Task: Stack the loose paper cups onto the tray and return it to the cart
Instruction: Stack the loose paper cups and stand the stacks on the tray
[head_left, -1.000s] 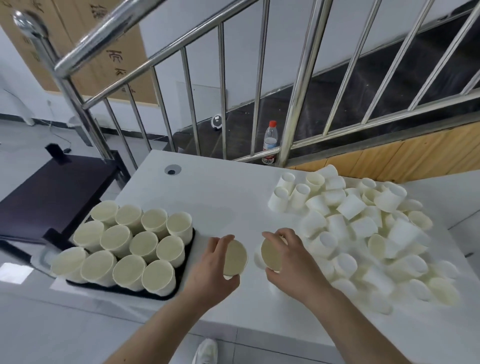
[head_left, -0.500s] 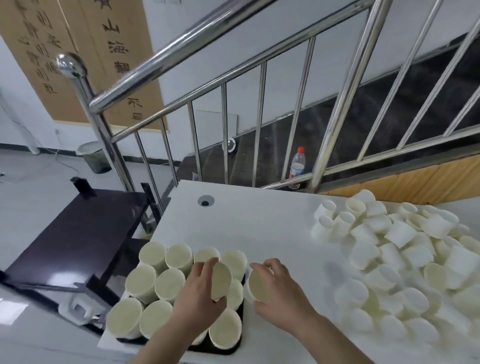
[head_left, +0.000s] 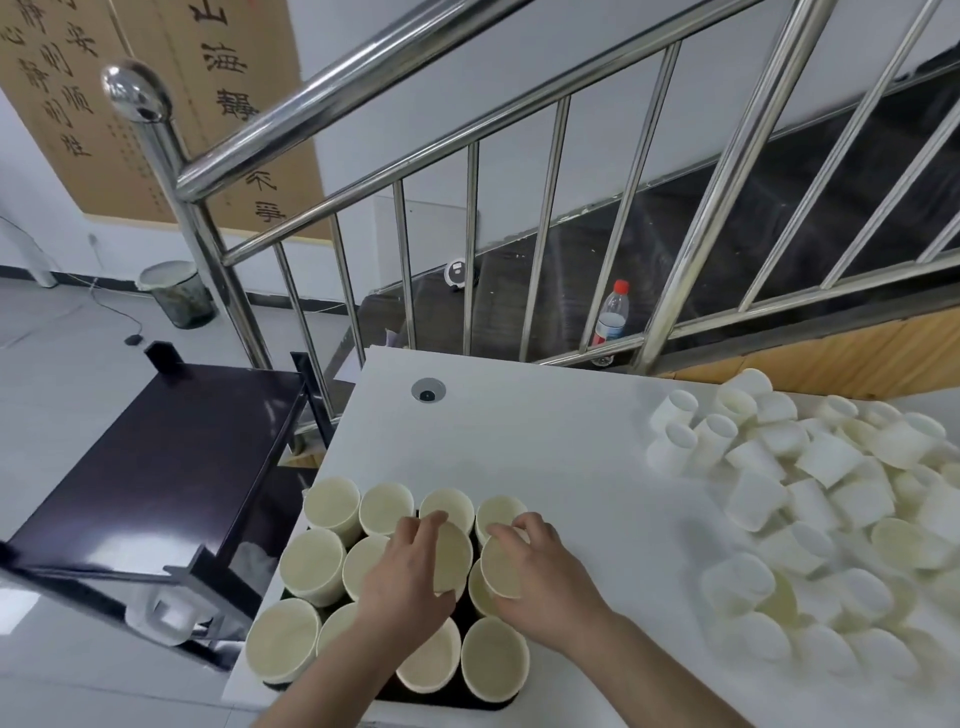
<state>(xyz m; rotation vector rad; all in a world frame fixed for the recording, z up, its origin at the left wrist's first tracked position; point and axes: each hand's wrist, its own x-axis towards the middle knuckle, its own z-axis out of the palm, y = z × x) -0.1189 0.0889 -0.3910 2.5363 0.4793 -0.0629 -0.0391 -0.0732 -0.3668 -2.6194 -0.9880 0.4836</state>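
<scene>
Holding two paper cups, one gripped in left hand (head_left: 405, 577), one in right hand (head_left: 540, 582), above black tray (head_left: 447, 699) carrying about twelve cup stacks (head_left: 332, 506); loose cups (head_left: 810, 499) lying right of hands

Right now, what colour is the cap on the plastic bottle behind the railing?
Red: the clear plastic bottle has a red cap, seen in the head view.

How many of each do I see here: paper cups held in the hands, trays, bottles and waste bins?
Cream paper cups held: 2, one in the left hand, one in the right hand
Black tray: 1
Clear plastic bottle with red cap: 1
Waste bin with liner: 1
Total: 5
</scene>
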